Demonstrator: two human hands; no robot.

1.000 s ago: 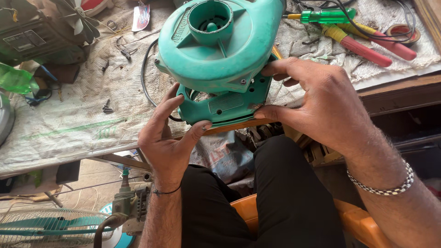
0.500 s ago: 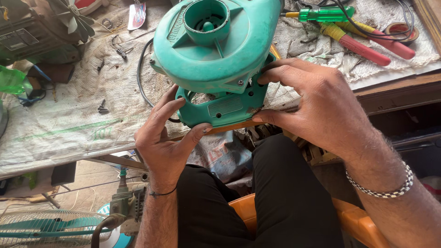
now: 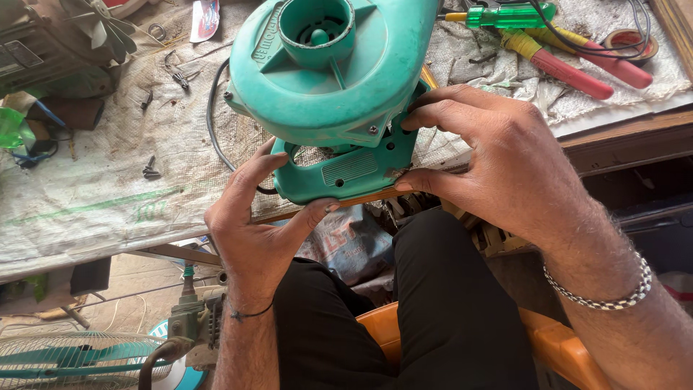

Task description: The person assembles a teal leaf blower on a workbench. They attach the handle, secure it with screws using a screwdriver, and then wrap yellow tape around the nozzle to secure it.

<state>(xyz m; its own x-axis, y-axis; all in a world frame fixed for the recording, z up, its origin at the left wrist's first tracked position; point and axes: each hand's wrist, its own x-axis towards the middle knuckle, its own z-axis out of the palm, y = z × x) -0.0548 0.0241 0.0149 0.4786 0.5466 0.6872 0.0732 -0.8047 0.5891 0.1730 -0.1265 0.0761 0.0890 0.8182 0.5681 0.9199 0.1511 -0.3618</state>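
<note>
A teal plastic blower [image 3: 332, 79] with a round intake on top rests at the front edge of a cloth-covered bench [image 3: 94, 209]. My left hand [image 3: 253, 224] cups the handle [image 3: 339, 173] from below and the left, thumb under it. My right hand [image 3: 498, 159] grips the handle's right side, fingers over the top and thumb along its lower edge. A black cord [image 3: 214, 130] loops out behind the housing on the left.
A green-handled screwdriver [image 3: 505, 14], red-and-yellow pliers [image 3: 570, 68] and a tape roll [image 3: 632, 43] lie at the back right. Loose screws [image 3: 150, 170] dot the cloth at the left. A fan [image 3: 65, 357] stands on the floor below left. I sit on an orange chair [image 3: 556, 347].
The blower has shifted slightly toward me and the left. My right fingers have slid further over the handle; both hands keep their hold.
</note>
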